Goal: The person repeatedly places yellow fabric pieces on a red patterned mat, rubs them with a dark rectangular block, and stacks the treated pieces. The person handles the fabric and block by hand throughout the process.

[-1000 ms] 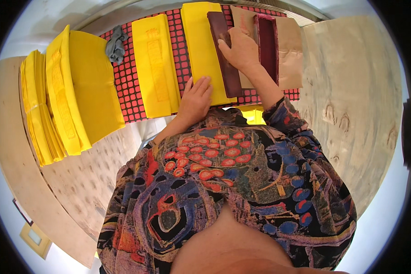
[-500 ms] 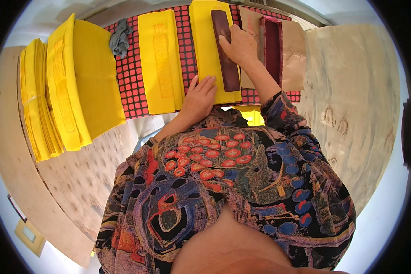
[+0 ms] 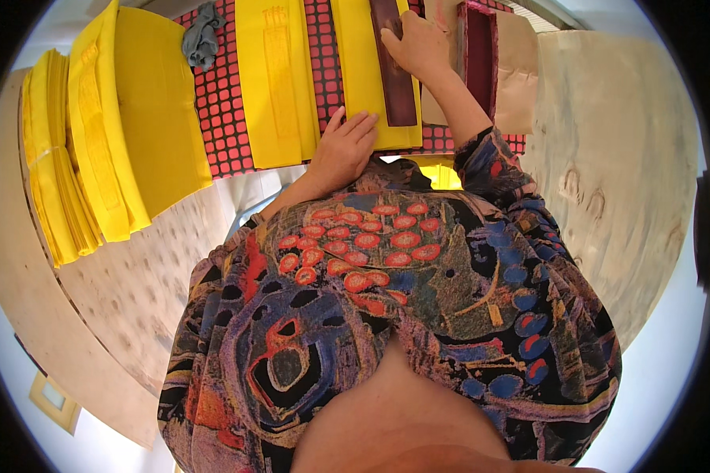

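A long dark maroon stamp block (image 3: 399,98) lies flat along a stack of yellow paper (image 3: 360,71). My right hand (image 3: 422,47) is closed on the block's upper part, fingers curled; whether there is a handle under them is hidden. My left hand (image 3: 345,142) rests with fingers stretched out on the lower left edge of the same stack, left of the block. Further left lies another yellow stack (image 3: 250,87), with an orange stamped strip printed down its top sheet.
Right of the block, a narrow box with red-stained walls (image 3: 493,67) stands on brown paper (image 3: 517,87). A red-and-black checked cloth (image 3: 221,118) covers the table. At far left are folded yellow sheets (image 3: 154,102) and a grey rag (image 3: 203,35). Wooden boards (image 3: 615,158) flank both sides.
The whole scene has shifted upward in the picture as the view tilted down. Both hands and the stamp block keep about the same place on the yellow stack.
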### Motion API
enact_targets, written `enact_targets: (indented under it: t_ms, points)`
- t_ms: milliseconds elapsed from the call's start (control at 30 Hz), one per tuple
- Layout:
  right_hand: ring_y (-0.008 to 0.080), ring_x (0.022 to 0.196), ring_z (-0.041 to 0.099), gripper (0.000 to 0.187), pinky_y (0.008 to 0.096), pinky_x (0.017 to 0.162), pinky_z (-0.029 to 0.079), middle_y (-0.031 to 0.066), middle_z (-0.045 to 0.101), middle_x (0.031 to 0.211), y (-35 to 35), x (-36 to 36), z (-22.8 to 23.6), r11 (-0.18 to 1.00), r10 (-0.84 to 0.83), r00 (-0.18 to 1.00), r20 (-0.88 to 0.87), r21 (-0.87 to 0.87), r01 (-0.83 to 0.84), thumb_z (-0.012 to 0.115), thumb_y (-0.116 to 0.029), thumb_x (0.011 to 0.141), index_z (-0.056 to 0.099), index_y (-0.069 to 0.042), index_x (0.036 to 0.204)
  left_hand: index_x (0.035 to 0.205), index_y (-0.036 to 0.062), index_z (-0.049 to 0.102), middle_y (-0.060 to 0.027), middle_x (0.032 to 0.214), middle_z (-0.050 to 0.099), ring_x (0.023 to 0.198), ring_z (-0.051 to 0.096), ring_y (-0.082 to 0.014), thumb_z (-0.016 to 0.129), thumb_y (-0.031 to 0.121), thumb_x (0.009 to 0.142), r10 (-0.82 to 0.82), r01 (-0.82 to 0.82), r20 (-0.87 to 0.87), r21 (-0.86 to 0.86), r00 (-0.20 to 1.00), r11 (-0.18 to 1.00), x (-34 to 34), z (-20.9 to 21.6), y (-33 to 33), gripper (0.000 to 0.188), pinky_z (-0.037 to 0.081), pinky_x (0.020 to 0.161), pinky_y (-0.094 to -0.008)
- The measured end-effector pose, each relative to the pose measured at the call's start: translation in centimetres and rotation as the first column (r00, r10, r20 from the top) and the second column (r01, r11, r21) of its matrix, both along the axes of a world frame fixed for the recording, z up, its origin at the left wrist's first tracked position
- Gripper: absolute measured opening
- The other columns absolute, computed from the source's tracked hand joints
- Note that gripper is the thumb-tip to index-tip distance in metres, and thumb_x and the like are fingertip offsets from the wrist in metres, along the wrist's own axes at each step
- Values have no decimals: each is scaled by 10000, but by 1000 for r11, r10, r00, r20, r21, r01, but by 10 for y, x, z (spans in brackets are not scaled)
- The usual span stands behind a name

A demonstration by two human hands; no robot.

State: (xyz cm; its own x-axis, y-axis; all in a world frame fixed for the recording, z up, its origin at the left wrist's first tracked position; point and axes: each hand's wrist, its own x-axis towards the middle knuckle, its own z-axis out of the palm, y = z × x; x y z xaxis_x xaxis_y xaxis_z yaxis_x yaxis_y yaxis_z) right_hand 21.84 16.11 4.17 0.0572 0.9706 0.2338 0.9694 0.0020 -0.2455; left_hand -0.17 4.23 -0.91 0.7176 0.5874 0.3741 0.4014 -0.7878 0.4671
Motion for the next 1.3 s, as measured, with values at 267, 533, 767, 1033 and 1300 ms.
enact_targets:
  t_ms: [267, 533, 767, 1033, 1300]
  points:
    - [375, 790, 686, 381, 490, 689, 534, 215, 692, 842, 2, -9, 1, 992, -101, 995, -14, -78, 100, 616, -365, 842, 645, 9, 908, 1095, 45, 623, -94, 1262, 592, 1235, 528, -253, 687, 138, 800, -91, 91, 11, -3, 996, 996, -3, -7, -9, 316, 366, 1074, -508]
    - [352, 791, 643, 288, 445, 698, 507, 181, 667, 881, -4, -8, 15, 955, -123, 991, 56, -263, 133, 648, -267, 848, 597, -19, 985, 1142, 54, 618, -78, 1301, 579, 1251, 518, -242, 708, 152, 778, -157, 157, -20, 5, 987, 988, -2, -13, -10, 388, 388, 1070, -484]
    - [367, 778, 686, 359, 468, 668, 534, 211, 687, 829, -3, -9, -10, 997, -70, 997, 30, -13, 70, 623, -363, 857, 611, -13, 935, 1192, 63, 607, -67, 1365, 557, 1271, 517, -245, 719, 156, 752, -182, 179, -28, -75, 983, 981, -3, -15, -8, 464, 399, 1072, -454]
    - [376, 725, 670, 394, 466, 670, 525, 212, 671, 785, -14, -19, -18, 993, -115, 993, -19, 38, 115, 631, -375, 861, 587, 0, 972, 1206, 71, 607, -70, 1352, 574, 1252, 541, -242, 705, 156, 769, -207, 208, 19, -117, 978, 971, -8, -18, -6, 456, 416, 1055, -434]
    - [358, 741, 670, 389, 451, 656, 525, 188, 676, 809, -12, -14, -30, 981, -161, 980, -115, 94, 172, 652, -363, 852, 579, -9, 997, 1134, 64, 618, -83, 1287, 600, 1217, 556, -245, 705, 137, 792, -204, 204, 13, -122, 979, 971, -4, -11, -6, 360, 428, 1049, -434]
